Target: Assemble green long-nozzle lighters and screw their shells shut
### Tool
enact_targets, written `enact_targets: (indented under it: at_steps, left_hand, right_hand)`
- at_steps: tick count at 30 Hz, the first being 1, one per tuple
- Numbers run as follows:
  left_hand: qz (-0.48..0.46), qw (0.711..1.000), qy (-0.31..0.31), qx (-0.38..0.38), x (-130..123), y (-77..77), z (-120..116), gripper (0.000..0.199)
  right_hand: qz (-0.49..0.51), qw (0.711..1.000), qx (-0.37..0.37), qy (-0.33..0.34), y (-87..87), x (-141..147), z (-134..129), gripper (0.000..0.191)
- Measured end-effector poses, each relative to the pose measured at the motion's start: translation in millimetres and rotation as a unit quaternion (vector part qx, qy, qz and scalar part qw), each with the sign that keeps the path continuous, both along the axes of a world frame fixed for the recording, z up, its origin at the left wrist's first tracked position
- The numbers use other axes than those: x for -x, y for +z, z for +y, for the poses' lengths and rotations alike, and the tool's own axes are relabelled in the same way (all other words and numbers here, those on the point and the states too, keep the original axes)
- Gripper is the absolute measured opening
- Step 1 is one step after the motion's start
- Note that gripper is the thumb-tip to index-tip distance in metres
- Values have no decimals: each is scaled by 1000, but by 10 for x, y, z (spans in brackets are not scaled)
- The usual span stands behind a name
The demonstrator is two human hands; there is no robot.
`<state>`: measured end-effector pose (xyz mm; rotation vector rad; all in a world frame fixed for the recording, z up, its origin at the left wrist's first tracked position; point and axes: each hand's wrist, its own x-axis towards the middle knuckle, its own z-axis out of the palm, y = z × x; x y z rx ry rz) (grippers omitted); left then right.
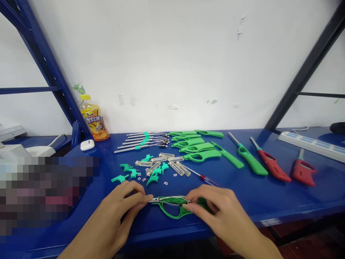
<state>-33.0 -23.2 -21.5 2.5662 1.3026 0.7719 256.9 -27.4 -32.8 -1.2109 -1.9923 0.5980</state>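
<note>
Near the table's front edge lies an open green gas-lighter casing (175, 216) with a white wire (172, 197) running along its inside. My left hand (126, 201) pinches the metal lighter tube (154, 200) at the casing's left end. Thumb and fingers of my right hand (215, 205) close on the casing around the wire's right end; the fingertips partly hide the parts there. Beyond my hands are several turquoise triggers (153, 179), clear fuel tanks (153, 168) and tiny pale pieces (165, 183). A screwdriver (206, 178) lies just past my right hand.
Wired metal tubes (134, 144) and green casings (201, 146) lie in rows at the back. Assembled green (252, 162) and red lighters (273, 165) lie to the right, near a power strip (312, 144). A drink bottle (94, 120) and white earbud case (87, 145) stand left.
</note>
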Motion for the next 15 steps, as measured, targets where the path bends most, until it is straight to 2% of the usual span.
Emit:
enact_targets:
  at_steps: [6,11,15]
  left_hand:
    - [-8,1000,-4,-1,-19,16,-14,26]
    - [-9,999,0,-53,-14,-36,-23,22]
    - [1,994,22,-109,-30,-63,-36,25]
  right_hand:
    - [-2,1000,8,-29,20,-14,-4,12]
    - [-14,1000,23,-9,56,-45,1,17]
    - [-13,1000,3,2,28,-38,7,21]
